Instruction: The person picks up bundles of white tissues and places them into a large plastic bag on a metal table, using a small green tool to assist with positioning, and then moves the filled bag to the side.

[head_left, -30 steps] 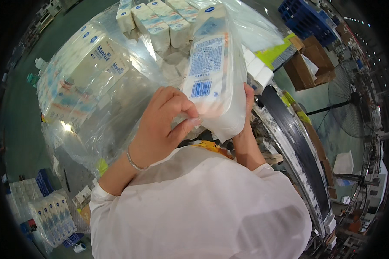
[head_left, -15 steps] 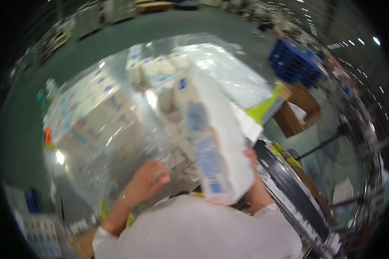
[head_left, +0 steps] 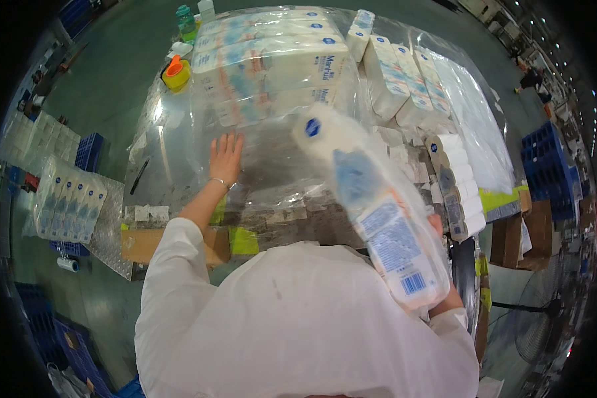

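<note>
A long plastic-wrapped pack of tissue rolls, white with blue and orange print, is gripped along its right side by my right hand. Most of that hand is hidden behind the pack, which slants over the table's near edge. My left hand lies palm down on a large clear plastic bag, fingers stretched and slightly apart. Inside the bag, beyond that hand, several similar packs lie stacked side by side. To the right, another pack of rolls rests on the table.
More packs stand at the back right beside a pile of clear plastic sheets. A tape roll, a green bottle and a black pen are on the left. Right of the table are a cardboard box and a floor fan.
My left hand has gone from loosely curled to flat on the plastic bag. The view has turned, and the pack in my right hand now sits farther right.
</note>
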The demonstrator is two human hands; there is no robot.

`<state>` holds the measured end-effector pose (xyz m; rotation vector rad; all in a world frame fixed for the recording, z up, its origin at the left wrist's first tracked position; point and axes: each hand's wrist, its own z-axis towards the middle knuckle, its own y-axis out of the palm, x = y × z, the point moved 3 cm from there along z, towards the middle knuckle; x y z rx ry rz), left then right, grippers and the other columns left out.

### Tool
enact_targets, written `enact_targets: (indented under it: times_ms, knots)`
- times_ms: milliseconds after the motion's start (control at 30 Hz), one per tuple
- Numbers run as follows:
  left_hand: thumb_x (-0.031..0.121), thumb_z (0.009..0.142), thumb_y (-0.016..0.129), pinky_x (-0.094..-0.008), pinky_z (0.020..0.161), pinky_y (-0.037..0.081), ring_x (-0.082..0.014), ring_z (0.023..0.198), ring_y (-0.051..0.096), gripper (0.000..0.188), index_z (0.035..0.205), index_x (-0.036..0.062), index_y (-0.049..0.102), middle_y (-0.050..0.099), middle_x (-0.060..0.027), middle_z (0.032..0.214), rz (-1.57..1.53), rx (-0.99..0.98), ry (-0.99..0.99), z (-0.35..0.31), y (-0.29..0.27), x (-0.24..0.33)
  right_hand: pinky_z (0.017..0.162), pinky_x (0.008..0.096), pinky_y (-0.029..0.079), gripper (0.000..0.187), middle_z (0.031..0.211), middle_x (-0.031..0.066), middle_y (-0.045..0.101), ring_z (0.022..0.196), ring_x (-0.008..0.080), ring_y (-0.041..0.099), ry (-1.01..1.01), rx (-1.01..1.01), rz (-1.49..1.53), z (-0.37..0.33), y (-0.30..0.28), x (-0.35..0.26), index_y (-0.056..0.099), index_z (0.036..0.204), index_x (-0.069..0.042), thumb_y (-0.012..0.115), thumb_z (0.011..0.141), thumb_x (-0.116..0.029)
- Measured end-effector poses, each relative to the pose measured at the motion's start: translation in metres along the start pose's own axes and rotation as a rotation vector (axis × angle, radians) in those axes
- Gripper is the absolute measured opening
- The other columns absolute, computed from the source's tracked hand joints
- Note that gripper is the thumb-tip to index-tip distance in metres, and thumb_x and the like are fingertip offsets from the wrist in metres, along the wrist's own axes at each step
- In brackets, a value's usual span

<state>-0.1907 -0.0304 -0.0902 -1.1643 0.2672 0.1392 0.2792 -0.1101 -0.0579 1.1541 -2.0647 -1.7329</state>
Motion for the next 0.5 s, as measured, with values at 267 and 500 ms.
enact_targets:
  times_ms: [267,500]
  knots:
    - [0.019,0.085,0.05,-0.0274,0.059,0.04,-0.013,0.062,0.05,0.018,0.079,0.0043,0.057,0.055,0.0,0.068,-1.332,-0.256,-0.398,0.043,-0.009,-0.038,0.074,0.0325,0.049,0.049,0.101,0.0175,0.059,0.084,0.0238,0.06,0.293,0.118,-0.386,0.077,0.045,0.036,0.051,0.112,0.003,0.047,0.076,-0.031]
    - [0.025,0.082,0.059,-0.0204,0.064,0.041,-0.0067,0.064,0.048,0.021,0.088,0.0043,0.056,0.054,0.0023,0.071,-1.483,0.053,-0.271,0.027,-0.125,-0.05,0.08,0.0356,0.047,0.058,0.116,0.0192,0.05,0.094,0.028,0.057,-0.038,0.348,-0.52,0.095,0.112,0.072,0.042,0.122,-0.001,0.049,0.076,-0.037]
